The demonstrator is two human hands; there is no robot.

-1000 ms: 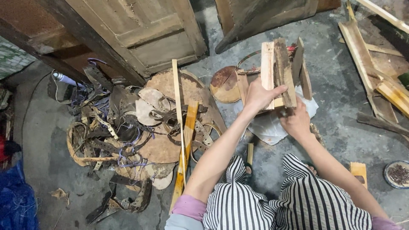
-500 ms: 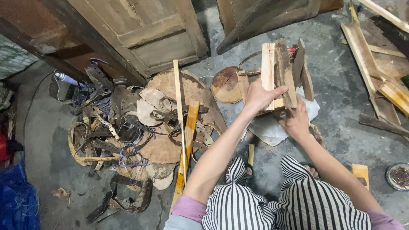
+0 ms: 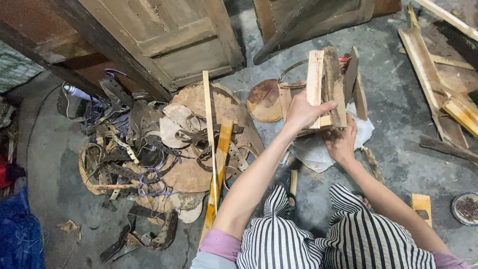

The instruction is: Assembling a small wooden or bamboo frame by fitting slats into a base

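Observation:
My left hand (image 3: 301,111) grips an upright bundle of short wooden pieces (image 3: 326,82) from its left side. My right hand (image 3: 342,143) holds the same bundle from below, fingers curled under its lower end. The pieces are pale and dark planks pressed together, standing over a crumpled white sheet (image 3: 314,149) on the concrete floor. More short planks (image 3: 356,82) lean behind the bundle. Both arms reach forward over striped trousers (image 3: 343,234).
A heap of rusty metal straps and round rusted discs (image 3: 154,154) lies to the left, crossed by long wooden slats (image 3: 216,169). Old wooden doors (image 3: 169,40) lean at the back. Loose planks (image 3: 438,89) lie at the right, with a small dish of nails (image 3: 467,208) and a wood block (image 3: 421,205).

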